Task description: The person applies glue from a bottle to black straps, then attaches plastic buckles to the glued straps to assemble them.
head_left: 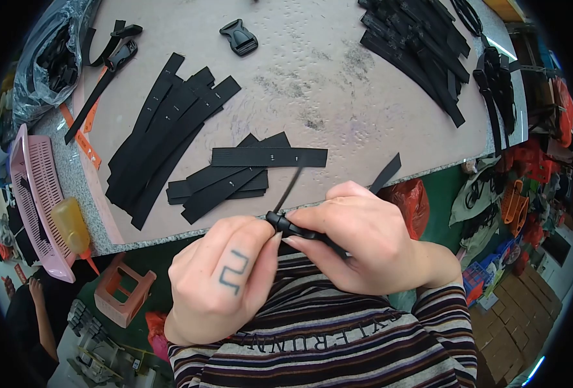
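My left hand and my right hand meet just off the table's front edge. Between them is a small black plastic buckle, pinched by the fingers of both hands. A thin black strap rises from the buckle over the table, seen nearly edge-on. Another strap end sticks up behind my right hand. Just beyond the hands lies a crossed pile of short black straps. A loose black buckle rests farther back on the table.
On the table lie long black straps at left and more straps at back right. A plastic bag, pink basket and yellow bottle stand left. A co-worker's arm shows lower left.
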{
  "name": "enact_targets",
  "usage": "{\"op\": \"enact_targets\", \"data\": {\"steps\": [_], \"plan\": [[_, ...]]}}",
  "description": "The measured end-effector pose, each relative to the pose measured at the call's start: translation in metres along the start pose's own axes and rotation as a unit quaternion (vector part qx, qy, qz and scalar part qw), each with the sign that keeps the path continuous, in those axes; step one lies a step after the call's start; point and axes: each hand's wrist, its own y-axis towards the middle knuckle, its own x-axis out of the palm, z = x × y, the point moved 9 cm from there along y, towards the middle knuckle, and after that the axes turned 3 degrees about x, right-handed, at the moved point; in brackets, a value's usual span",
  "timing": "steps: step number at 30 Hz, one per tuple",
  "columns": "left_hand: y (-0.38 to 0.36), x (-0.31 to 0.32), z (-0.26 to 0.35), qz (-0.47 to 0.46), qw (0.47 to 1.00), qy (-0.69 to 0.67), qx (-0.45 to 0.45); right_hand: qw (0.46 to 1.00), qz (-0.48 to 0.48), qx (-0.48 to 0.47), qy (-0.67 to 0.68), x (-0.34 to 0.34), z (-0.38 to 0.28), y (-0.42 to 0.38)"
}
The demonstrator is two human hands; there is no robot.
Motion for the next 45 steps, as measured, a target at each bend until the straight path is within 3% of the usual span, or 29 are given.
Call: {"op": "enact_targets", "data": {"steps": [3, 7, 10, 16, 19, 22, 25, 27, 30, 32, 33, 36, 39, 41, 44, 45], "plan": [[-0.001, -0.002, -0.007, -0.03, 0.999, -0.043, -0.003, 1.0, 0.003, -0.017, 0.015, -0.003, -0.002, 0.001], [-0.014, -0.002, -0.022, 0.04, 0.966, -0.223, -0.125, 1.0, -0.009, -0.017, 0.0, -0.01, -0.006, 0.003], [-0.015, -0.001, -0.02, 0.006, 0.987, -0.146, -0.073, 1.0, -0.02, -0.024, 0.005, -0.004, -0.008, 0.0], [-0.017, 0.01, -0.035, -0.013, 0.922, -0.355, -0.151, 0.997, -0.05, 0.012, 0.06, -0.012, -0.002, 0.005], [-0.012, 0.011, -0.032, 0.02, 0.959, -0.245, -0.138, 0.997, -0.069, 0.012, 0.038, -0.008, -0.004, 0.004], [-0.017, 0.017, -0.042, -0.076, 0.934, -0.274, -0.217, 0.994, -0.073, 0.014, 0.077, -0.009, 0.0, 0.005], [0.0, 0.001, -0.037, -0.024, 0.957, -0.268, -0.105, 0.951, -0.139, 0.125, 0.248, -0.008, 0.014, 0.004], [0.005, 0.005, -0.032, -0.022, 0.956, -0.287, -0.064, 0.925, -0.148, 0.19, 0.292, -0.005, 0.02, 0.002], [0.004, 0.022, -0.035, -0.089, 0.943, -0.32, -0.039, 0.892, -0.169, 0.242, 0.342, -0.002, 0.024, -0.001], [-0.007, 0.032, -0.043, -0.103, 0.901, -0.407, -0.11, 0.87, -0.172, 0.263, 0.379, 0.001, 0.028, -0.005], [-0.008, 0.032, -0.044, -0.084, 0.904, -0.41, -0.089, 0.87, -0.173, 0.259, 0.383, 0.001, 0.027, -0.005], [-0.016, 0.038, -0.045, -0.133, 0.859, -0.439, -0.229, 0.867, -0.181, 0.251, 0.391, 0.002, 0.027, -0.004], [-0.005, 0.032, -0.035, -0.163, 0.883, -0.413, -0.153, 0.861, -0.198, 0.247, 0.398, 0.003, 0.028, -0.005], [-0.004, 0.03, -0.034, -0.113, 0.888, -0.407, -0.182, 0.858, -0.205, 0.238, 0.407, 0.005, 0.028, -0.006], [-0.002, 0.02, -0.028, -0.101, 0.92, -0.346, -0.156, 0.897, -0.209, 0.131, 0.367, 0.006, 0.023, -0.004], [-0.001, 0.016, -0.025, -0.108, 0.933, -0.316, -0.136, 0.899, -0.22, 0.136, 0.355, 0.006, 0.023, -0.003]]}}
